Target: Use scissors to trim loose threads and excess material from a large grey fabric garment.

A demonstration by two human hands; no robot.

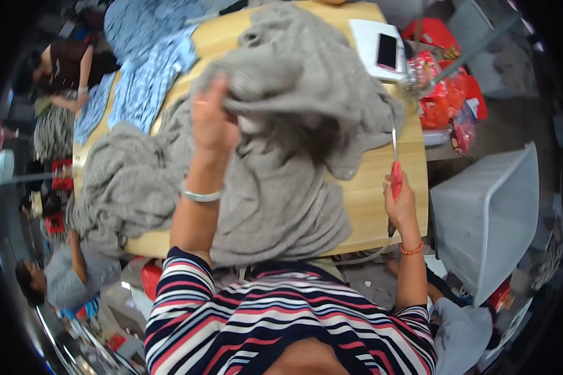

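Observation:
Grey knitted fabric (275, 206) lies in heaped folds over much of the wooden table. Part of it is raised in a blurred fold, and my left hand (216, 122) is closed on the fold's left edge. A dark hollow shows under the lifted layer. By the table's right side, my right hand (403, 203) is wrapped round the red handle of a slim tool (396, 172). Its thin metal shaft points away from me, its tip close to the cloth's right edge; the exact kind of tool cannot be told.
Blue checked garments (147, 81) lie at the table's far left. A black phone (386, 50) rests on white paper at the far right, near red plastic bags (435, 103). Right of the table stands a large grey bin (481, 219). Other people (65, 275) are at the left and lower right.

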